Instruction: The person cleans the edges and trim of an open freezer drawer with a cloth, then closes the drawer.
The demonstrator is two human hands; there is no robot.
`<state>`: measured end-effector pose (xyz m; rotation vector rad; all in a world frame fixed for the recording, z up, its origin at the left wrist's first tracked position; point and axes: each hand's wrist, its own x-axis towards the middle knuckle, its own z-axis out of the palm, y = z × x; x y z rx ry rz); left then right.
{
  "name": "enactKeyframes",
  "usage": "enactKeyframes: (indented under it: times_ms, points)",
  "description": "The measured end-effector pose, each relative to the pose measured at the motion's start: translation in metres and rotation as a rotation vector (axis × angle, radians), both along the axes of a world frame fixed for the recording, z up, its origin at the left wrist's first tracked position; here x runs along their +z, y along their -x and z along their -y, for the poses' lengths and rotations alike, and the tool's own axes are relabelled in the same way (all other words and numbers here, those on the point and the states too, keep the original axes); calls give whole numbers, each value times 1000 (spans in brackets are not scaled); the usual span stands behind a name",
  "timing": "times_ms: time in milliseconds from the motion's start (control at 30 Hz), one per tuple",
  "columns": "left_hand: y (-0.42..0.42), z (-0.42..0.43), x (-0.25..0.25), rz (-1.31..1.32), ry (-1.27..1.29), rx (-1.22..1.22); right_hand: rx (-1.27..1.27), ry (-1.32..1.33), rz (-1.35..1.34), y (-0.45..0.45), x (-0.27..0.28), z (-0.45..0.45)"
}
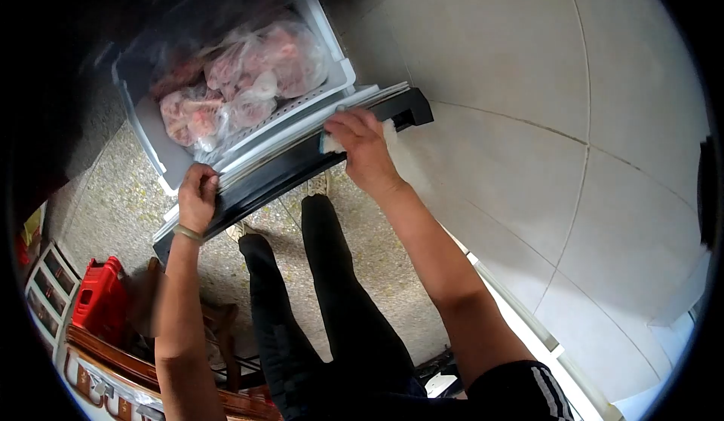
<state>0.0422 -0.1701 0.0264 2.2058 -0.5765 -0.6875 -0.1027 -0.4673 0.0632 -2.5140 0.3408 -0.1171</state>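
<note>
A white freezer drawer (343, 74) stands pulled out, with plastic bags of pink meat (264, 67) in it. Along its front runs a black panel (279, 166) with a pale seal on its upper edge. My left hand (198, 201) grips the panel's left part, its fingers curled over the seal. Towards the right end, my right hand (362, 146) presses a whitish cloth (332, 143) against the panel, its fingers bent over the top edge. Part of the cloth is hidden under that hand.
Pale tiles (513, 52) cover the wall at the right. Below the drawer is a speckled floor (113, 187), with my legs and shoes over it. A red plastic case (98, 300) and wooden furniture (113, 353) stand at the lower left.
</note>
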Motion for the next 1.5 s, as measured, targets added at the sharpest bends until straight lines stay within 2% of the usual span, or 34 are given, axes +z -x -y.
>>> enactKeyframes:
  times_ms: [33, 67, 133, 167, 233, 267, 333, 367, 433, 567, 633, 667, 733, 800, 867, 900, 1000, 1133, 1267, 1367, 1500]
  points:
    - [3, 14, 5, 53, 82, 12, 1, -124, -5, 0, 2, -1]
    - [12, 32, 9, 105, 162, 26, -5, -130, -3, 2, 1, 1]
    - [18, 85, 29, 126, 192, -124, -29, -367, 125, 8, 1, 13]
    - [22, 110, 29, 123, 211, -134, -30, -371, 123, 13, 2, 16]
    - [25, 157, 13, 104, 288, -175, -425, -661, 132, 25, 8, 20]
    - [28, 181, 7, 54, 321, -140, -426, -661, 130, 31, 12, 23]
    - [29, 221, 0, 36, 343, -139, -651, -714, 132, 45, 19, 32]
    - [27, 236, -3, -5, 302, -183, -654, -713, 128, 50, 21, 38]
    - [23, 250, -4, -52, 257, -231, -661, -541, 59, 60, 25, 49]
    - [11, 255, -7, -237, 211, -313, -722, -504, 104, 51, 29, 68]
    - [5, 257, -10, -283, 183, -333, -654, -318, 148, 33, 32, 75]
    - [3, 258, -11, -328, 163, -375, -656, -320, 148, 27, 28, 79]
    - [0, 261, -7, -375, 143, -415, -442, -86, 215, 13, 21, 83]
    - [-2, 263, -4, -320, 118, -425, -401, -94, 130, 3, 14, 80]
    - [-4, 264, -6, -352, 112, -427, -158, 168, 1, 0, -2, 78]
    - [-4, 265, -6, -383, 109, -432, -156, 218, -11, -2, -3, 78]
    - [-4, 264, -8, -411, 95, -412, -132, 259, -89, -6, -2, 76]
    - [-8, 264, -11, -365, 92, -473, -67, 228, -32, -10, 0, 53]
    - [-10, 263, -10, -420, 99, -511, -26, 79, -48, -3, 1, 65]
    - [-5, 257, -13, -440, 125, -486, -163, 101, -7, 0, 3, 80]
    - [-3, 254, -13, -388, 132, -462, -143, 149, -43, -5, 4, 69]
